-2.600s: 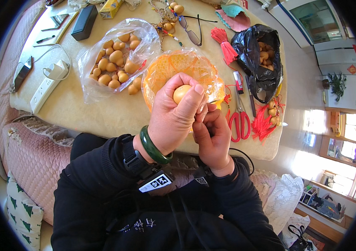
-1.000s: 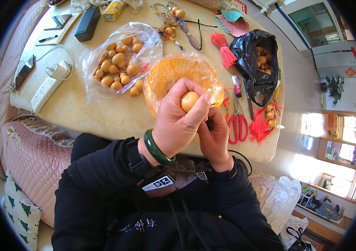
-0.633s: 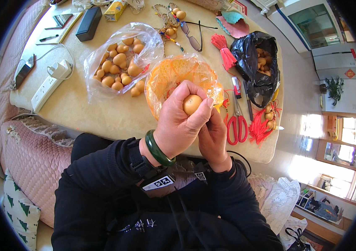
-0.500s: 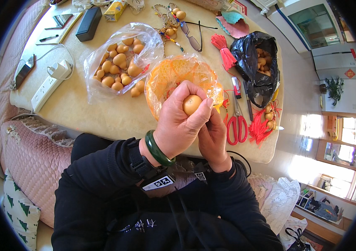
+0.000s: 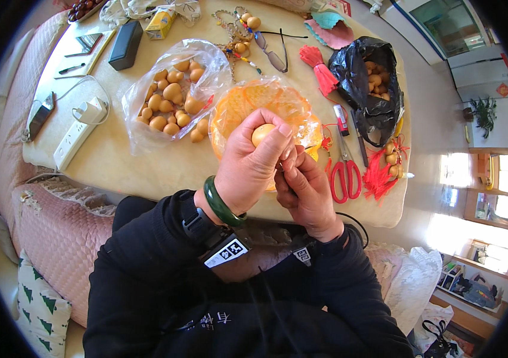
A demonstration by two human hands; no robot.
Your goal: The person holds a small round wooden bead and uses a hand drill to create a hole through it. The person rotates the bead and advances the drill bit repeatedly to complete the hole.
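My left hand (image 5: 245, 170) is closed around a small tan gourd (image 5: 263, 134), whose rounded end shows above the thumb. My right hand (image 5: 307, 200) is just below and right of it, fingers pinched at the left hand's fingertips on something small that I cannot make out. Both hands are over the near rim of an orange bowl lined with clear plastic (image 5: 251, 95). To the left lies a clear bag of gourds (image 5: 170, 98). At the right are red-handled scissors (image 5: 353, 182), a dark slim tool (image 5: 362, 149) and red tassels (image 5: 378, 182).
A black bag of gourds (image 5: 364, 107) and red cord bundle (image 5: 319, 68) are at back right. Sunglasses (image 5: 272, 53), beaded strings (image 5: 236, 48) and a dark box (image 5: 125, 45) are at the back. A power strip (image 5: 78, 137) and phone (image 5: 40, 116) lie left on the table (image 5: 140, 173).
The view has shifted slightly. My left hand has turned a little, raising the gourd's end, and my right hand's fingers have moved and show more plainly below it.
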